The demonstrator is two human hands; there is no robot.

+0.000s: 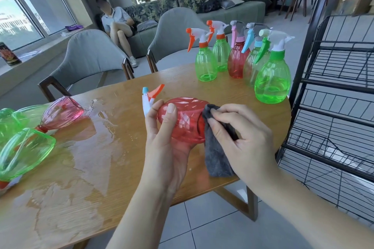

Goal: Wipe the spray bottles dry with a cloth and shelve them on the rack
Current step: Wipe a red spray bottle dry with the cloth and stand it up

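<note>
My left hand (164, 143) grips a red spray bottle (187, 119) lying sideways over the table, its white and orange nozzle (148, 98) pointing away to the left. My right hand (240, 137) pinches a grey cloth (217, 155) and presses it against the bottle's base end. Several upright bottles, green (272, 81) and red (236, 62), stand at the table's far right. Green bottles (24, 151) and a pink one (62, 115) lie on their sides at the left. The black wire rack (334, 91) stands at the right of the table.
A puddle of water (85, 147) spreads over the left half of the wooden table (121, 198). Two grey chairs (91, 56) stand behind the table. A person (119, 24) sits on a sofa further back. Tiled floor lies below the table's near edge.
</note>
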